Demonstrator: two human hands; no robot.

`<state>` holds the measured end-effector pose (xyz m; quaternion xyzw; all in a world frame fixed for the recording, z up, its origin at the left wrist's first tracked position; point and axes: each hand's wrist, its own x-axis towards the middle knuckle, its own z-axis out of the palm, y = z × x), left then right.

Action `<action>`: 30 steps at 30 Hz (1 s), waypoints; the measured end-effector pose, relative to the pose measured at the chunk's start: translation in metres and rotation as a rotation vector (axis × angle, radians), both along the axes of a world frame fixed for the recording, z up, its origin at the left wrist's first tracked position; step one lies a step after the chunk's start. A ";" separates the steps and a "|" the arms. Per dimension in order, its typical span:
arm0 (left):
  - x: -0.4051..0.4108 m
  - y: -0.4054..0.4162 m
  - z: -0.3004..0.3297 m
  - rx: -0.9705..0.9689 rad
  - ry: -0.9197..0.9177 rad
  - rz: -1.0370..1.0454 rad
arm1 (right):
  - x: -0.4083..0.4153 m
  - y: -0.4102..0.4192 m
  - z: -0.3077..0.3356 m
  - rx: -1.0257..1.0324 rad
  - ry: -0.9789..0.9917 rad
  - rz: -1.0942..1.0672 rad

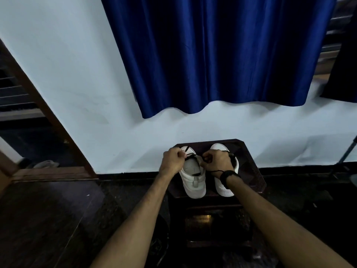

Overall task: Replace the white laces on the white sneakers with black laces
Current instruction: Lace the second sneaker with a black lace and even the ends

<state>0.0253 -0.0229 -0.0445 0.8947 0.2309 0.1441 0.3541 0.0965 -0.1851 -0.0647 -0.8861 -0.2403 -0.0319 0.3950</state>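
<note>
Two white sneakers stand side by side on a dark wooden stool (249, 167), heels toward me. A black lace (196, 161) runs across the opening of the left sneaker (194, 182). My left hand (172, 160) pinches one end of this lace at the shoe's left side. My right hand (217, 161) grips the other end between the two shoes and covers part of the right sneaker (222, 186). A thin black strand hangs over my right wrist beside a black wristband. No white laces are visible.
A blue curtain (222, 55) hangs on the white wall behind the stool. A wooden door frame (48, 117) slants at the left, with a pale shoe (46, 164) on the floor beyond it. The floor is dark. A tripod leg (347, 151) stands at the right.
</note>
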 end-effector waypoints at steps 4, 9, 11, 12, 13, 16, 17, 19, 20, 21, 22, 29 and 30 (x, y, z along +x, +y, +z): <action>0.007 -0.012 -0.009 0.061 0.013 -0.052 | 0.002 0.012 0.004 -0.213 0.056 0.022; 0.009 -0.028 -0.023 0.371 0.010 -0.043 | 0.020 0.013 0.000 -0.093 0.288 0.051; 0.009 -0.031 -0.030 0.447 -0.069 0.001 | 0.025 0.007 -0.002 -0.033 0.356 0.069; 0.009 -0.032 -0.033 0.464 -0.098 0.035 | 0.029 0.003 -0.003 0.018 0.412 0.076; 0.010 -0.033 -0.035 0.472 -0.117 0.065 | 0.032 0.000 -0.004 0.057 0.476 0.079; 0.010 -0.035 -0.038 0.437 -0.134 0.101 | 0.040 -0.003 -0.008 0.076 0.614 0.060; 0.009 -0.034 -0.038 0.421 -0.132 0.106 | 0.040 -0.002 -0.009 0.103 0.635 0.044; 0.008 -0.033 -0.039 0.425 -0.125 0.123 | 0.040 0.000 -0.014 0.254 0.689 0.041; 0.008 -0.034 -0.039 0.459 -0.110 0.121 | 0.039 0.001 -0.016 0.315 0.709 0.053; 0.008 -0.034 -0.040 0.506 -0.093 0.111 | 0.038 0.002 -0.016 0.341 0.722 0.070; 0.009 -0.035 -0.041 0.559 -0.085 0.094 | 0.038 0.002 -0.016 0.352 0.734 0.086; 0.010 -0.034 -0.048 0.661 -0.160 -0.001 | 0.030 0.004 -0.010 0.302 0.742 0.038; 0.009 -0.034 -0.048 0.651 -0.161 0.026 | 0.029 0.005 -0.010 0.271 0.728 0.010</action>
